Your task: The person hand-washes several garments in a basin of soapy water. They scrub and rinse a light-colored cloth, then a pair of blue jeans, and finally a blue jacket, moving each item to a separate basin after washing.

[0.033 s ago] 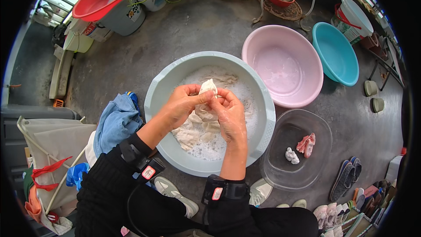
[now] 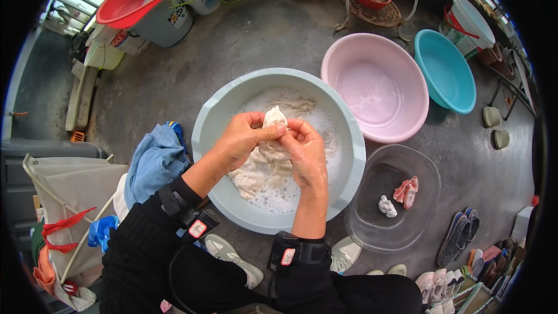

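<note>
Over a large pale blue-grey basin (image 2: 200,134), both hands pinch a wet cream-white cloth (image 2: 274,117). My left hand (image 2: 241,138) grips it from the left, with the thumb pressed across it. On the other side, my right hand (image 2: 305,151) holds the cloth between thumb and fingers, which touch the left thumb. A bunched tip sticks up above the fingers, and part of the cloth hangs below them. What garment it is cannot be made out. Soapy, foamy water (image 2: 279,200) and more cream cloth (image 2: 249,183) lie in the basin beneath.
Right of the basin stand a pink basin (image 2: 401,131), a teal basin (image 2: 427,40) and a clear tub (image 2: 363,235) holding a pink cloth (image 2: 407,192) and a white cloth (image 2: 387,206). A blue garment (image 2: 154,166) hangs at left by a folding-frame hamper (image 2: 72,180). Slippers (image 2: 455,239) lie at lower right.
The bunched cloth tip has tilted slightly to the left between my fingers. Both hands keep their grip in nearly the same place.
</note>
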A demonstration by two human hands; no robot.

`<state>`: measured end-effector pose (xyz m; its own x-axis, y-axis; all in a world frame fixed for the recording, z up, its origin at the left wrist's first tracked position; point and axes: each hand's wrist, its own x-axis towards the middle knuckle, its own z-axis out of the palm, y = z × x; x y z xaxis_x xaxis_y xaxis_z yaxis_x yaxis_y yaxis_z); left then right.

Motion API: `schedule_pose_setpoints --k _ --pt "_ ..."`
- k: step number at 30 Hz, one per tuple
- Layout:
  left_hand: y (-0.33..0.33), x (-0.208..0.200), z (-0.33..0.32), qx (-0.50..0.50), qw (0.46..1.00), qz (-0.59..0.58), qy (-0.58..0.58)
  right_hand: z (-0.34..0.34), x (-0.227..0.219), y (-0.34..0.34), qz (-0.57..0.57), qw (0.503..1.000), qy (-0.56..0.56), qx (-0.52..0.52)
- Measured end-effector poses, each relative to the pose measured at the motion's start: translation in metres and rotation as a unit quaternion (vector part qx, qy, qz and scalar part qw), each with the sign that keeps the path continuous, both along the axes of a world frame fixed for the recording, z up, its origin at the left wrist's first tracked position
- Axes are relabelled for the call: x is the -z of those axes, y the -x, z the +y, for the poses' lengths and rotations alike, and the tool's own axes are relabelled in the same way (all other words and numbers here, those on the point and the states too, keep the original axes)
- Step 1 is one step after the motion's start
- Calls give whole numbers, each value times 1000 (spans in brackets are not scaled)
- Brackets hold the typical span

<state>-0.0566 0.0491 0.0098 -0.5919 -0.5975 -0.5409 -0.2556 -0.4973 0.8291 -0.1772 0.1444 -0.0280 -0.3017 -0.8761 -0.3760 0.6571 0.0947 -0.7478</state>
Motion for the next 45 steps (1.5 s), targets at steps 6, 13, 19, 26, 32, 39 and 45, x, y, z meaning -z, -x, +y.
schedule_pose_setpoints --k 6,13,19,26,32,39,45 --pt "1 -9 -10 -25 999 -36 22 6 3 10 -116 989 -11 90" --pt "2 -11 -6 59 993 -78 65 7 -4 15 -40 997 -1 63" --pt "-12 -12 -30 16 988 -128 88 18 3 38 226 971 -12 71" --pt "-14 -15 -32 41 993 -104 43 20 9 34 329 943 4 39" --pt "-20 -20 -35 81 994 -5 -75 13 22 28 287 949 23 131" --pt "-19 -10 -33 58 997 -45 30 9 25 19 115 976 -129 130" --pt "-8 -13 -14 175 976 102 80 1 6 -1 -90 995 7 37"
